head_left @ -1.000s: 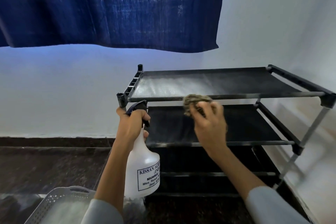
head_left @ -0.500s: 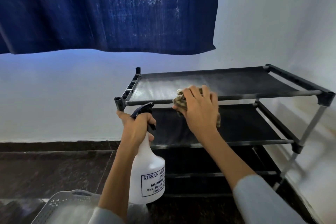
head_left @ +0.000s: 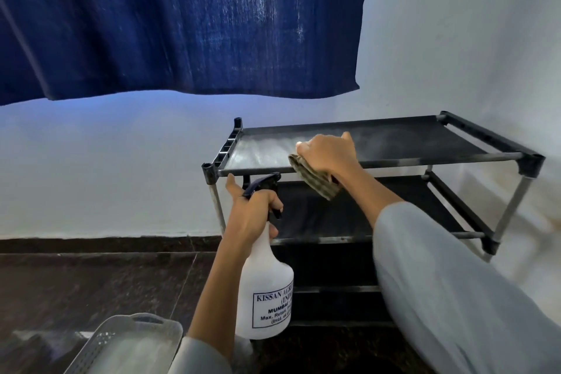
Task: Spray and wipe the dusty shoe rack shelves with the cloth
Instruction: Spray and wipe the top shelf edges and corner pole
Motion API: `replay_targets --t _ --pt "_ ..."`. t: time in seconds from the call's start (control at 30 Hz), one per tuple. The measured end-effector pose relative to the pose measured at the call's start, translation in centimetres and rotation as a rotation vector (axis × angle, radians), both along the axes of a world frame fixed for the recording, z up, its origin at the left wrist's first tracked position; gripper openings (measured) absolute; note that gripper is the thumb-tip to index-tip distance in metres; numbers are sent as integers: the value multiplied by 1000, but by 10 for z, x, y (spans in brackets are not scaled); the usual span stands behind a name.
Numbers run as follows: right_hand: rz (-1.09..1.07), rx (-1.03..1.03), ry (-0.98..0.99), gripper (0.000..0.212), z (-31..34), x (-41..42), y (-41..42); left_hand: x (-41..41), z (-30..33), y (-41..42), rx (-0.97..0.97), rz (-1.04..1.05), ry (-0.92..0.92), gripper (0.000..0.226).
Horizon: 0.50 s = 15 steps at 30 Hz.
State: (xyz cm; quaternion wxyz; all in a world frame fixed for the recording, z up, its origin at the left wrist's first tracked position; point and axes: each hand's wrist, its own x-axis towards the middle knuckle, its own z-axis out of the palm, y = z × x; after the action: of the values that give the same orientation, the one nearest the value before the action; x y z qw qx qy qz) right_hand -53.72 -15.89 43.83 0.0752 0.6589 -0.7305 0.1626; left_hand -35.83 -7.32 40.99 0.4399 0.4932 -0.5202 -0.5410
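Observation:
A black shoe rack (head_left: 528, 161) with fabric shelves stands against the white wall. Its top shelf (head_left: 403, 136) shows pale dust or spray streaks on the left half. My right hand (head_left: 328, 155) rests on the front of that shelf, gripping a checked brown cloth (head_left: 315, 182) that hangs over the front bar. My left hand (head_left: 252, 215) holds a white spray bottle (head_left: 267, 291) by its neck, in front of the rack's left post, with the dark nozzle pointing right toward the rack.
A dark blue curtain (head_left: 182, 24) hangs above and left of the rack. A pale perforated plastic basket (head_left: 121, 343) sits on the dark stone floor (head_left: 91, 282) at lower left. The white wall (head_left: 485, 39) closes in on the right of the rack.
My right hand has risen with the cloth from in front of the middle shelf onto the top shelf. The left hand with the bottle has stayed beside the rack's left post.

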Motion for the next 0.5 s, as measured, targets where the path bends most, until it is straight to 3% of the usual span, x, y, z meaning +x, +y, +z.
replay_targets --t 0.07,0.13,0.17,0.2,0.27,0.4,0.43,0.5 --pt "-69 97 -587 57 14 -3 -2 4 0 1 -6 5 4 98" --pt "-74 -4 -1105 61 26 -11 4 10 3 2 -20 15 15 96" --pt "-60 -109 -1231 59 29 -15 9 13 4 3 -27 20 21 94" --pt "-34 -204 -1224 55 29 -16 15 16 7 3 -33 25 30 91" --pt "48 -348 -937 50 19 -10 29 18 11 2 -45 35 36 87" --pt "214 -459 178 60 -42 14 35 13 16 -1 -63 30 21 85" --pt "175 -491 329 62 -53 15 30 12 16 -1 -60 23 22 84" --pt "107 -573 451 57 -57 11 18 10 16 0 -46 17 38 81"
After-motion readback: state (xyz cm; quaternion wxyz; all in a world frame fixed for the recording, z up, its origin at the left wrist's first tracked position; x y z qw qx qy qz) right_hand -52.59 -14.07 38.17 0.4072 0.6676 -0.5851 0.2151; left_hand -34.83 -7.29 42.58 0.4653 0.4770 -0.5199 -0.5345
